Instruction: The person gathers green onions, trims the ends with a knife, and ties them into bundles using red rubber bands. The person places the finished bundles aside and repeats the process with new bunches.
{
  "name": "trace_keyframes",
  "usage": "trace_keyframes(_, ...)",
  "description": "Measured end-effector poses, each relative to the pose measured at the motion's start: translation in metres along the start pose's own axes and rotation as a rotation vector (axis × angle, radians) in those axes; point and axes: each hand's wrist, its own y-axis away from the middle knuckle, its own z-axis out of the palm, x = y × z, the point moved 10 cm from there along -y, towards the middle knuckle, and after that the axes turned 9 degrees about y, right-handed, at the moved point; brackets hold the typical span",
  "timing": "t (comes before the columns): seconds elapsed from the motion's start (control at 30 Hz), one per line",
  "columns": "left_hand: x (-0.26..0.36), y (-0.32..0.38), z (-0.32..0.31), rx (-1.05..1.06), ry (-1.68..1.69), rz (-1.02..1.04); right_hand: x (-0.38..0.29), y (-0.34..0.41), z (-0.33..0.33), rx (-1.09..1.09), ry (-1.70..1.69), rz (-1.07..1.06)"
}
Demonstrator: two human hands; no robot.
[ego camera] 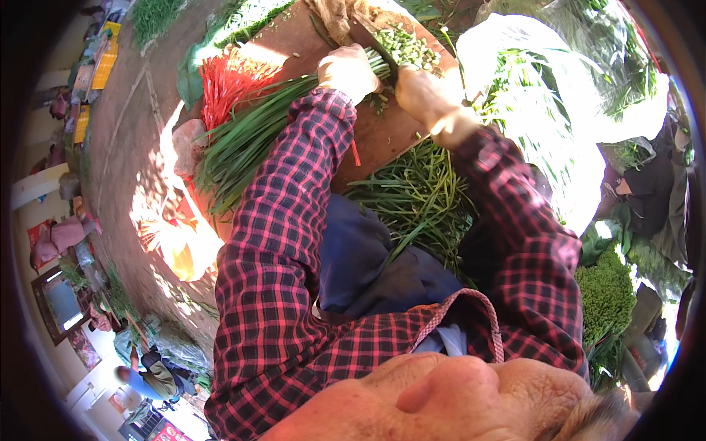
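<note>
My left hand (350, 71) grips a bundle of long green garlic chives (259, 129) near its stem end, over a reddish-brown board (380, 135). In my right hand (424, 96) is the handle of a dark-bladed knife (374, 47); the blade lies across the stems just right of my left hand. Cut green pieces (411, 49) are heaped beyond the blade. Loose green leaves (422, 193) lie between my forearms, by the near edge of the board. The handle itself is hidden in my fist.
Red plastic strips (229, 80) and a stone (189, 144) lie at the board's left. A white plastic bag (518, 41) with cut greens stands at the right, beside more bagged greens (618, 60). Green bunches (604, 292) lie at lower right. A person (146, 380) is far off at lower left.
</note>
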Motion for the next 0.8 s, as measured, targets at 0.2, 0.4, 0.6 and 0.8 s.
trace_keyframes(0.2,0.012,0.024,-0.014,0.096,-0.058,0.100,0.007,-0.021,0.033,-0.011,0.075,0.024)
trace_keyframes(0.4,0.001,0.091,0.016,-0.071,0.050,0.224,-0.003,-0.018,0.039,-0.009,0.333,-0.324)
trace_keyframes(0.6,-0.053,0.141,-0.006,0.103,-0.038,0.261,0.038,0.062,-0.014,0.394,-0.350,0.015)
trace_keyframes(0.8,-0.079,0.139,0.010,0.194,-0.113,0.201,-0.026,0.067,-0.003,0.504,-0.358,-0.117)
